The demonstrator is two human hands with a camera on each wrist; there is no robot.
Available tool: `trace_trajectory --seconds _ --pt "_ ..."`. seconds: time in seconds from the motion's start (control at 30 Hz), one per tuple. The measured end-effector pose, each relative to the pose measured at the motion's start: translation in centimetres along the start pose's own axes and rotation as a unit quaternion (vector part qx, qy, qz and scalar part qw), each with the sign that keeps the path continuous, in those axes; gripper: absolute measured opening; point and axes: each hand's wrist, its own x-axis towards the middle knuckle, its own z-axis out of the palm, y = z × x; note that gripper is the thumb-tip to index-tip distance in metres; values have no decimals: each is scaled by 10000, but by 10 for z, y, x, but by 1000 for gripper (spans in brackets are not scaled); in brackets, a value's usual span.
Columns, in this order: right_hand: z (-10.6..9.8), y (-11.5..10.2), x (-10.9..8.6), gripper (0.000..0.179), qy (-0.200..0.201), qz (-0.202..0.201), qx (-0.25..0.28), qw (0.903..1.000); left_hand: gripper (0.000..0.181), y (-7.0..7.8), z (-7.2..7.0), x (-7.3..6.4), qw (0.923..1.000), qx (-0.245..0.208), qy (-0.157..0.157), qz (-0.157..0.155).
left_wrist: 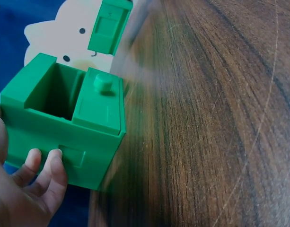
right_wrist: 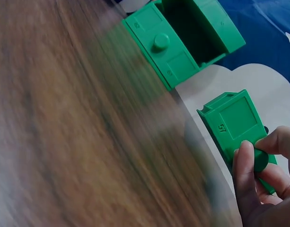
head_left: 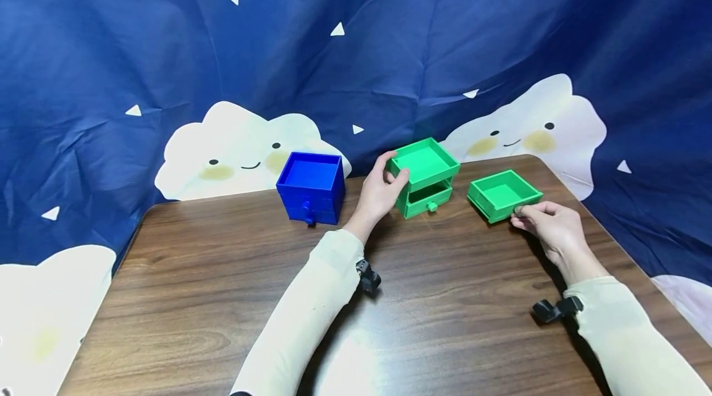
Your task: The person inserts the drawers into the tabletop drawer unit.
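My left hand (head_left: 382,191) grips the left side of a small green cabinet (head_left: 425,161), fingertips against its side wall (left_wrist: 95,163). The cabinet has an open tray top, an empty upper slot and a lower drawer with a round knob (head_left: 431,206). To its right, my right hand (head_left: 556,232) pinches the knob (right_wrist: 261,160) of a separate green drawer (head_left: 503,191). This drawer is hollow, tips slightly, and is fully out of the cabinet. Its front panel, marked with raised digits, faces the right wrist camera.
A blue cabinet (head_left: 310,189) with a tray top and a front knob stands left of the green one. Both are on a wooden table (head_left: 222,297) near its back edge. Behind hangs a dark blue cloth (head_left: 267,44) with white clouds and triangles.
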Motion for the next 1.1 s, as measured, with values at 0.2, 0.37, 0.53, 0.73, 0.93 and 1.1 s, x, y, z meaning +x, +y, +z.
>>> trace_trajectory --seconds 0.2,0.37,0.53,0.73,0.93,1.1 --pt "3 0 -9 33 -102 -125 223 9996 54 0 0 -1 10000 0 2 61" --pt "4 1 -13 35 -149 -226 334 9991 54 0 0 -1 10000 -24 -5 58" --pt "5 4 -16 37 -136 -266 314 9991 55 -2 0 0 10000 -15 -4 66" --pt "8 6 -21 35 -144 -259 234 9993 55 -4 1 0 9999 -29 0 106" --pt "13 8 -27 35 -201 -362 407 9983 55 -5 1 0 9999 -56 9 145" --pt "18 9 -31 35 -206 -461 424 9978 54 -6 2 0 9999 -57 21 145"
